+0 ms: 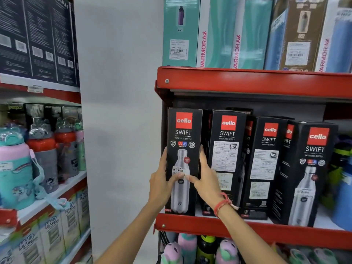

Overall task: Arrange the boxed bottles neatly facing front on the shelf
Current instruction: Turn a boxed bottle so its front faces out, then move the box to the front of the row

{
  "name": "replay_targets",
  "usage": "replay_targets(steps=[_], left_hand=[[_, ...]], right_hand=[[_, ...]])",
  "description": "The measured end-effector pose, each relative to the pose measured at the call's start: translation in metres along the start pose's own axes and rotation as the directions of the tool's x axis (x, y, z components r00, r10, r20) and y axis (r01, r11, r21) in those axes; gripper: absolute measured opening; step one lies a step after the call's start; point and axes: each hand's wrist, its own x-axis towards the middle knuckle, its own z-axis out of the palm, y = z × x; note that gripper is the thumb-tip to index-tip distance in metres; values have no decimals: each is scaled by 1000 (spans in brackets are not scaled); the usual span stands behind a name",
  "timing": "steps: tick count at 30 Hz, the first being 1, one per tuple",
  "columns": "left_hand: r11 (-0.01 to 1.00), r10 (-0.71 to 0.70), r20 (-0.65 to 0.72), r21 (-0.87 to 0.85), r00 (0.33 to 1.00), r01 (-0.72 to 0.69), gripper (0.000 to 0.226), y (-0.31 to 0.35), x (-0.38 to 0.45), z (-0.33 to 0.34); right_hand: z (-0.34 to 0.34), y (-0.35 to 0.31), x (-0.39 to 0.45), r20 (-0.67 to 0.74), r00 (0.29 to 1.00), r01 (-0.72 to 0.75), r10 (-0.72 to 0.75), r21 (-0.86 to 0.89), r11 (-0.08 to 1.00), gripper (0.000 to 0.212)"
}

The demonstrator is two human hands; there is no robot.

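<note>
On the red shelf (247, 227), the leftmost boxed bottle (183, 161), upright at the shelf's left end, is clasped between left hand (162, 181) and right hand (206, 178), and is probably best squared flush with the front edge.

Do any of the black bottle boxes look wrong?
Yes. The second Cello box and third Cello box show their label sides, not the bottle picture. The far right Cello box is turned at an angle. The leftmost Cello box, gripped by the left hand and right hand, faces front.
</note>
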Motion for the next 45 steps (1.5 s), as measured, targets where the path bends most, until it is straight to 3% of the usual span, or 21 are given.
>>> replay_targets(steps=[4, 6, 8, 10, 11, 13, 15, 20, 23, 28, 36, 40, 45], left_hand=[[999, -13, -1, 49, 1000, 13, 85, 1, -1, 2], [998, -25, -1, 65, 1000, 25, 85, 4, -3, 2], [996, -48, -28, 71, 998, 50, 81, 6, -6, 2], [993, -63, -73, 96, 995, 70, 76, 8, -10, 1], [989, -55, -101, 133, 993, 68, 73, 10, -13, 1], [976, -2, -150, 216, 989, 35, 66, 16, -20, 1], [959, 77, -179, 283, 981, -24, 59, 23, -23, 2], [949, 149, -217, 305, 965, -78, 48, 44, -30, 10], [957, 180, -206, 265, 962, -122, 47, 59, -33, 17], [997, 74, -29, 18, 997, -74, 61, 81, -37, 30], [988, 79, 369, -150, 926, -25, 104, 119, -51, 24], [979, 128, 310, -191, 942, -70, 107, 133, -66, 29], [983, 92, 174, -175, 980, -61, 105, 121, -71, 56]], right_hand=[[-3, -3, -5, -60, 998, -22, 9, -211, 977, 91], [-10, -6, -6, -228, 971, 5, -72, -285, 959, 65], [-14, -5, -9, -441, 878, 7, -184, -374, 928, 50], [-13, -2, -13, -560, 814, -155, -155, -467, 871, 66], [-11, -1, -14, -574, 814, -243, -86, -472, 847, 81], [-8, 2, -17, -534, 843, -351, 65, -455, 818, 103], [-9, 5, -18, -464, 873, -358, 146, -409, 840, 110], [-27, -2, -21, -393, 904, -282, 167, -254, 925, 115], [-41, -4, -36, -383, 920, -189, 86, -241, 952, 117], [-81, -17, -57, -357, 931, 17, -84, -187, 982, 119], [-160, -11, -92, -7, 997, 79, -80, 219, 972, 116], [-184, -1, -89, 146, 982, 73, -123, 305, 950, 112], [-190, 4, -70, 261, 954, 58, -150, 330, 942, 107]])
